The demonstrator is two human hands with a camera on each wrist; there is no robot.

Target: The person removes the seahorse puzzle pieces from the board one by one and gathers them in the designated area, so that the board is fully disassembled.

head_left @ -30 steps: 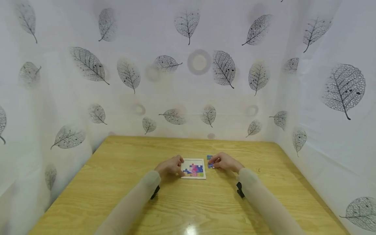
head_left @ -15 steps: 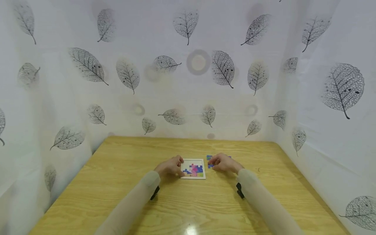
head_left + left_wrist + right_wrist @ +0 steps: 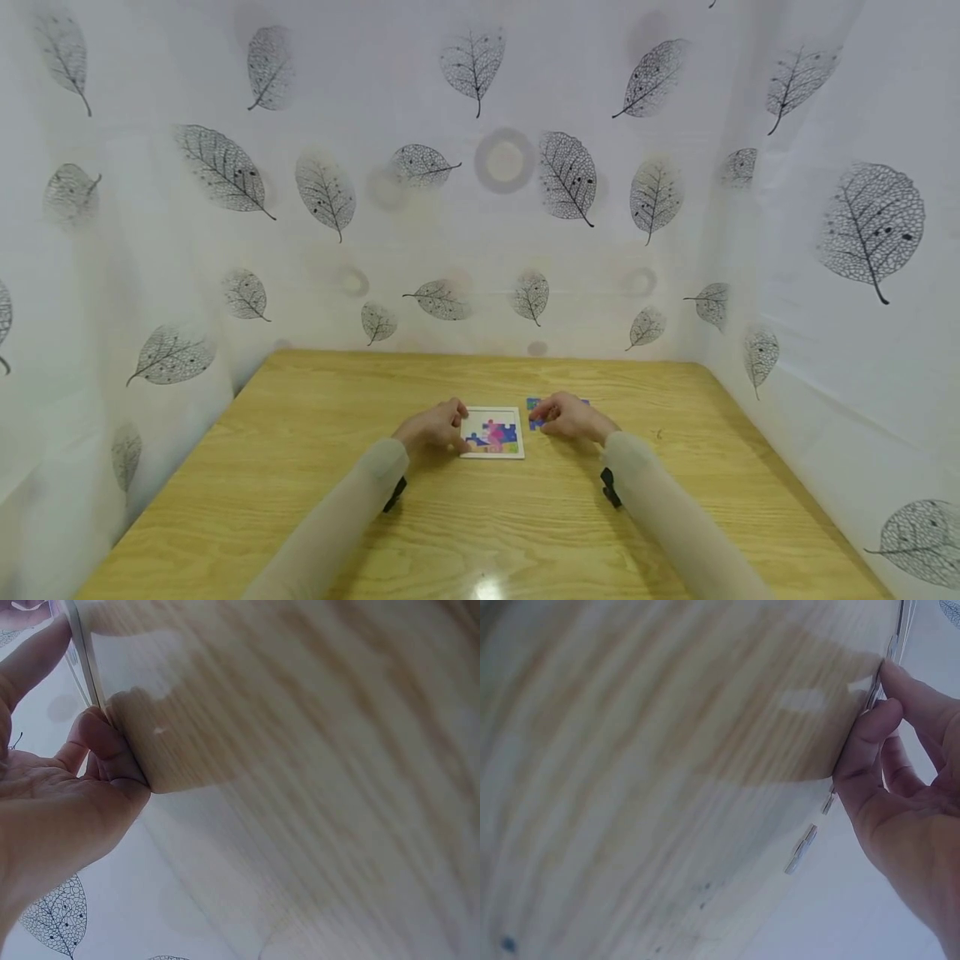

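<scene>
A square white-rimmed jigsaw tray [image 3: 521, 433] lies flat on the table, with joined pink, blue and purple pieces in its lower part. My left hand [image 3: 433, 423] holds the tray by its left side, thumb near the lower corner and fingers near the upper one. In the left wrist view, the tray's thin edge [image 3: 90, 664] meets the fingertips. To the tray's right, my right hand [image 3: 573, 417] pinches a blue jigsaw piece [image 3: 536, 423] at the tabletop, partly hidden by the fingers. The right wrist view shows the thumb and fingers [image 3: 877, 724] low against the table.
A blue-green piece [image 3: 532, 402] lies behind the right fingertips, and another blue piece [image 3: 585, 402] shows behind that hand. Loose pieces [image 3: 802, 850] appear edge-on in the right wrist view. A leaf-print curtain [image 3: 480, 208] encloses the wooden table [image 3: 480, 517].
The right hand has shifted very slightly, uncovering a blue piece behind it. The left hand and the tray stay in place; the head view has tilted a little.
</scene>
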